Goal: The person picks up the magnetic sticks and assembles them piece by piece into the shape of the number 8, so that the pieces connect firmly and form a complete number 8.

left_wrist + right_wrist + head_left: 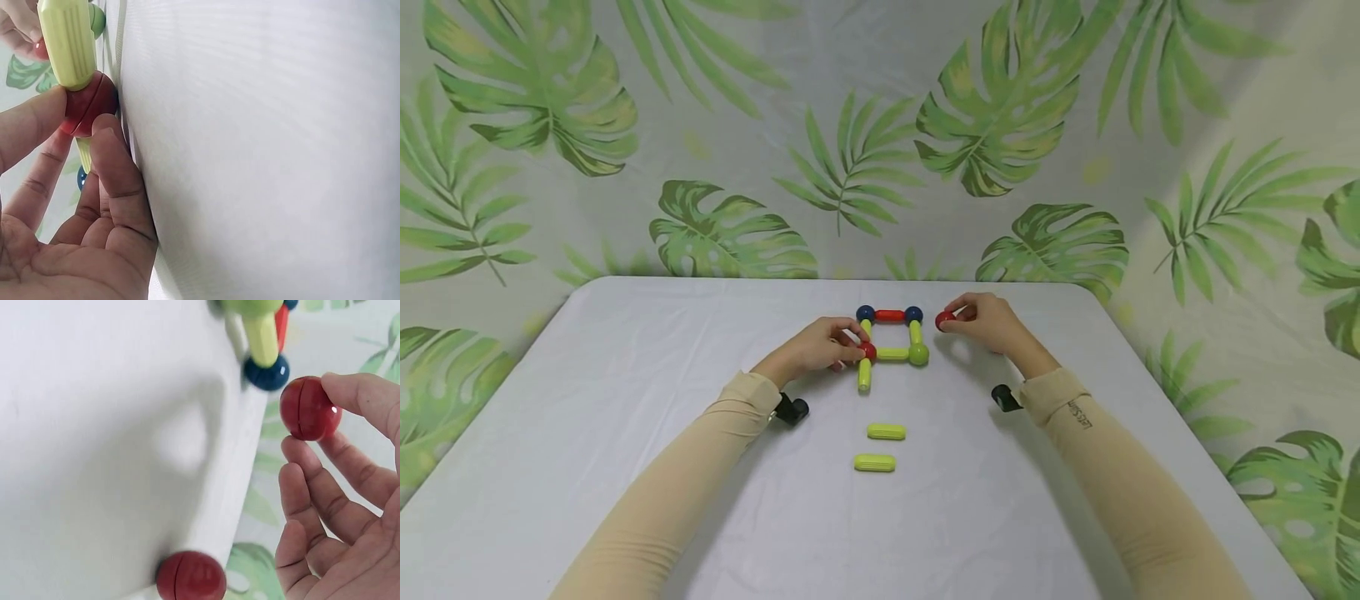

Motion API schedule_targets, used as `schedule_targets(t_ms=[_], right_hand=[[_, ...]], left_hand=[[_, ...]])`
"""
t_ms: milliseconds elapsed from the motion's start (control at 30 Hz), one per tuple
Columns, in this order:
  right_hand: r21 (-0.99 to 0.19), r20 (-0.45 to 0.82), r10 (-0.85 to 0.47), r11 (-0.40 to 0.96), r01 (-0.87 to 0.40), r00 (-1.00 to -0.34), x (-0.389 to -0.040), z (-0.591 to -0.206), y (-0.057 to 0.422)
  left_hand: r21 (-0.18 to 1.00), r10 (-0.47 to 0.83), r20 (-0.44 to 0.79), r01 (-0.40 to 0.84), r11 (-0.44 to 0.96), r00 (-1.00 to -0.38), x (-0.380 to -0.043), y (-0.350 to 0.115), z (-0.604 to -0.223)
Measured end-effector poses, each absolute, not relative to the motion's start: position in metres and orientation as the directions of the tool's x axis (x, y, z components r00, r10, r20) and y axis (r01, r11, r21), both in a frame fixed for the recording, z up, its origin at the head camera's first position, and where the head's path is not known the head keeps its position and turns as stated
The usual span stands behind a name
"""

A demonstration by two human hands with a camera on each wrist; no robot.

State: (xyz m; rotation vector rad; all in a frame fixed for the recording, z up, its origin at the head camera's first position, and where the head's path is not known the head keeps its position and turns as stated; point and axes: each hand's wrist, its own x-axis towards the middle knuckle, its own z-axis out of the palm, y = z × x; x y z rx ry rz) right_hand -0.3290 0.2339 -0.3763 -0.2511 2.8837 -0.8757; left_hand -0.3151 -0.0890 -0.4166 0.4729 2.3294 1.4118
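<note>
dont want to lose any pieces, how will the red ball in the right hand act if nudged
The red ball would probably roll, since it looks round with no flat side showing. Its glossy surface suggests it may be a bit slippery. It seems stiff: no dent shows where the right hand pinches it.

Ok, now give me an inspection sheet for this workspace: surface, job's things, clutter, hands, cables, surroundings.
Surface: white table
Job's things: rod-and-ball frame; two loose rods on the near side; spare red ball on the table
Clutter: nothing seen
Hands: left hand pinches the frame's red corner ball; right hand pinches another red ball, apart from the frame
Cables: nothing seen
Surroundings: leaf-print cloth
</note>
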Motion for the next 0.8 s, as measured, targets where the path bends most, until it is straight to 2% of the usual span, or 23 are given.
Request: schedule_targets(t_ms=[800], right_hand=[[-0.643,-0.03,-0.407,0.707,-0.295,-0.913,-0.276,-0.38,0.178]], left_hand=[[0.878,0.455,-0.148,0.095,0.468,-0.878,-0.317,-0.088,-0.416]])
